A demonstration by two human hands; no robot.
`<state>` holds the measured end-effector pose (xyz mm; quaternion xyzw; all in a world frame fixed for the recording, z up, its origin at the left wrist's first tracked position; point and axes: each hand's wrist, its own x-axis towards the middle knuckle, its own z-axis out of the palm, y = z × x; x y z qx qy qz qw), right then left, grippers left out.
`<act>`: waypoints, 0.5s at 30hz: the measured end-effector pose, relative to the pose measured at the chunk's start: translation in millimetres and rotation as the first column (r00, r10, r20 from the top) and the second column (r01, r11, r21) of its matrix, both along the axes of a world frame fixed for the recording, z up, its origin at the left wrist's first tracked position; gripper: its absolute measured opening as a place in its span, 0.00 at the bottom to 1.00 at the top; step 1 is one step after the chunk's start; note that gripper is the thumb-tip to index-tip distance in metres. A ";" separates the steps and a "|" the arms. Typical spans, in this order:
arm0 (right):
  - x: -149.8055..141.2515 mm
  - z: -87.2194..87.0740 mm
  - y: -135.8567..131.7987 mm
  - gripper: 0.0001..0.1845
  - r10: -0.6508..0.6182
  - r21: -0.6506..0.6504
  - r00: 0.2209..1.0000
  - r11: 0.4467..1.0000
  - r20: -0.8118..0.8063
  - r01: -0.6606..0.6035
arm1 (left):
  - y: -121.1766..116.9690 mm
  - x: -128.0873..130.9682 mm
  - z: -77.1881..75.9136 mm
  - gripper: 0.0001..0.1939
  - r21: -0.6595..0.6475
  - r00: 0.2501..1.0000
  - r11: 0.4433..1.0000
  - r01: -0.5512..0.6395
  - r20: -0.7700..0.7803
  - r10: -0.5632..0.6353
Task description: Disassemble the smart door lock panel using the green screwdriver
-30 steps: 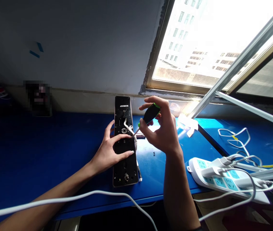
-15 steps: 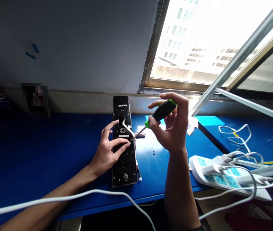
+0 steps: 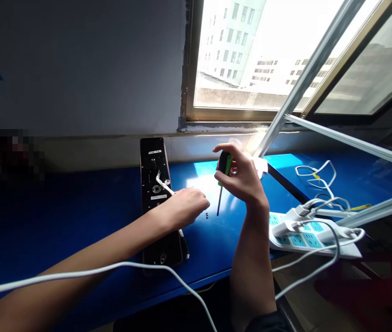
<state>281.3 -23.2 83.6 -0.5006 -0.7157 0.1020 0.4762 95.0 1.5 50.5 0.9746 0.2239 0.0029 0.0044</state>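
Note:
A long black panel (image 3: 147,168), like a lock's back plate with small holes and a round fitting, lies lengthwise on the blue table (image 3: 92,198). A white-wrapped cable (image 3: 163,184) runs out of it and down its right side. My left hand (image 3: 187,206) reaches across the panel, fingers curled together just above several small dark screws (image 3: 207,215); whatever is between the fingertips is hidden. To the right, my right hand (image 3: 246,177) grips a green-and-black screwdriver (image 3: 225,163), its shaft hanging nearly straight down above the table, apart from the panel.
A white power strip (image 3: 348,250) with plugs sits at the table's right edge. A loose white cord (image 3: 113,266) crosses in front. Metal frame bars (image 3: 358,138) slant along the right, near a coiled white cable (image 3: 329,177). A window (image 3: 230,99) is behind.
My left hand has left the panel's surface and moved right to the screws. The screwdriver tip has lifted off the panel and swung to point down. The view has turned right.

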 end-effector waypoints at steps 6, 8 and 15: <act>4.4 0.6 -1.7 0.27 -0.018 -0.035 1.000 0.999 -0.008 0.018 | 6.3 19.3 -18.3 0.14 -0.068 0.999 0.998 -0.007 -0.035 0.004; 5.2 1.1 -2.3 0.26 -0.009 -0.036 1.000 0.999 -0.016 0.009 | 6.9 18.4 -19.3 0.12 -0.083 0.999 0.996 -0.016 -0.034 0.013; 7.7 -1.3 -2.0 0.27 0.003 -0.026 0.999 1.000 -0.032 -0.004 | 5.3 12.5 -19.8 0.12 -0.093 0.999 0.995 -0.048 -0.009 0.047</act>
